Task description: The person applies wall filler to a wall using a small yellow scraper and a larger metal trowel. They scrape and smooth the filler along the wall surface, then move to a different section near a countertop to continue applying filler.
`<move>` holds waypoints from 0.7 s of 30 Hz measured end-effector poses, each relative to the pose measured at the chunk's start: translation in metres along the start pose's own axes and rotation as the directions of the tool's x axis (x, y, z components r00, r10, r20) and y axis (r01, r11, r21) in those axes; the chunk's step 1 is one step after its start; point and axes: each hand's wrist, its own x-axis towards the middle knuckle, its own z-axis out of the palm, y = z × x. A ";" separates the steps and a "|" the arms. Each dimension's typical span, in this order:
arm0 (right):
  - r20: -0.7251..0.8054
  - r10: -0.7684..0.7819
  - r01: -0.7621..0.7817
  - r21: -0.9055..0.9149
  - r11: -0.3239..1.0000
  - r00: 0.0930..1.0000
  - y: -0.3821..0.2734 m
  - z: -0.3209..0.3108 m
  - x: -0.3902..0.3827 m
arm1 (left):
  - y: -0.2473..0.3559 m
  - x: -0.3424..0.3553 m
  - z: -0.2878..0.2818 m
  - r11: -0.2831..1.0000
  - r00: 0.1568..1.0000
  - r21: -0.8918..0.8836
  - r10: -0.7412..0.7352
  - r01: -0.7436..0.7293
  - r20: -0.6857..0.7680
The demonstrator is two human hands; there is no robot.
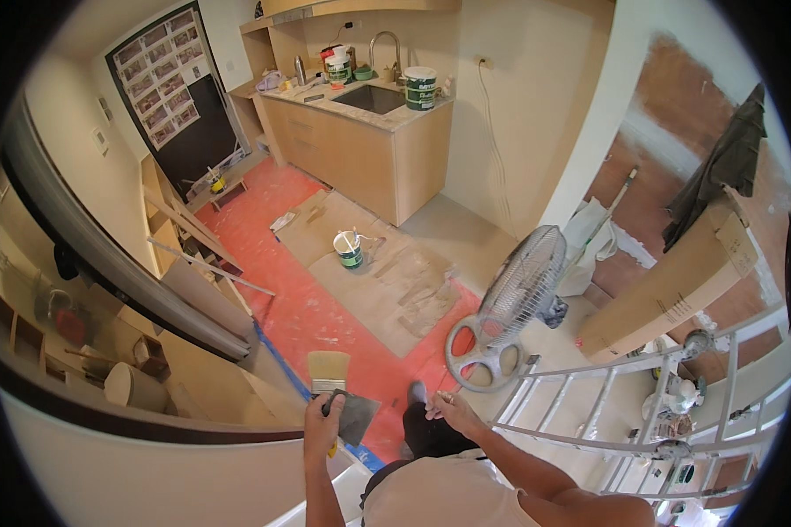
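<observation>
At the lower middle, my left hand [322, 423] is closed round a wide paintbrush [329, 367] with pale bristles, pointing away from me. A dark, flat putty knife [359, 419] is in the same grip, its blade sticking out to the right. My right hand [453, 411] is held in front of my body over my dark trousers, its fingers pinched together. What they hold, if anything, is too small to make out. Both hands are above the red-covered floor [316, 327], apart from each other.
A grey standing fan [523, 285] is ahead on the right, near a metal scaffold frame [593, 400] and a long cardboard box [668, 285]. A paint bucket [349, 250] stands on floor cardboard [395, 285]. Farther off is a sink counter [351, 149]. A mirror-like framed panel [105, 255] borders the left.
</observation>
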 end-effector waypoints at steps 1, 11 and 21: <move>0.055 0.006 -0.007 0.014 1.000 0.998 -0.014 0.004 0.017 | 0.000 0.015 0.001 0.999 0.999 0.042 -0.004 0.003 0.040; 0.324 -0.144 0.206 -0.167 0.964 0.935 -0.104 0.016 0.253 | 0.026 0.211 0.057 0.998 0.989 0.038 -0.064 0.059 0.131; -0.232 -0.015 0.092 0.327 0.941 0.973 -0.224 -0.092 0.377 | 0.033 0.415 0.113 0.963 0.949 0.199 0.118 -0.182 0.292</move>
